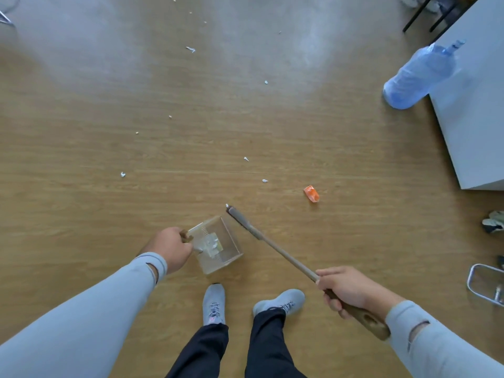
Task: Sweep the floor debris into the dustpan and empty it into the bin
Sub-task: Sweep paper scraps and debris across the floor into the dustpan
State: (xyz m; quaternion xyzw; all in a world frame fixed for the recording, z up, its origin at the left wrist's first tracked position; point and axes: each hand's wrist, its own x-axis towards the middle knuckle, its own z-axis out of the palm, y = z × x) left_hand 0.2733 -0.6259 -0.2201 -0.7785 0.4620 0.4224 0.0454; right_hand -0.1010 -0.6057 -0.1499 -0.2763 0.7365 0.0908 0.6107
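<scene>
My left hand (170, 248) grips the brown handle of a clear dustpan (230, 253) that sits on the wooden floor just ahead of my feet; several white scraps lie inside it. My right hand (345, 289) grips the brown handle of a long brush (275, 248), whose dark bristle head (242, 221) rests on the floor by the dustpan's far right edge, touching a small white scrap. An orange wrapper (311, 193) lies to the right of the brush head. Several white paper bits (246, 159) are scattered farther out across the floor.
A blue water bottle (421, 75) stands at the upper right beside a grey cabinet (474, 110). A metal-rimmed container (486, 286) and a shoe (493, 222) sit at the right edge. Dark chair legs (417, 15) are at the top right.
</scene>
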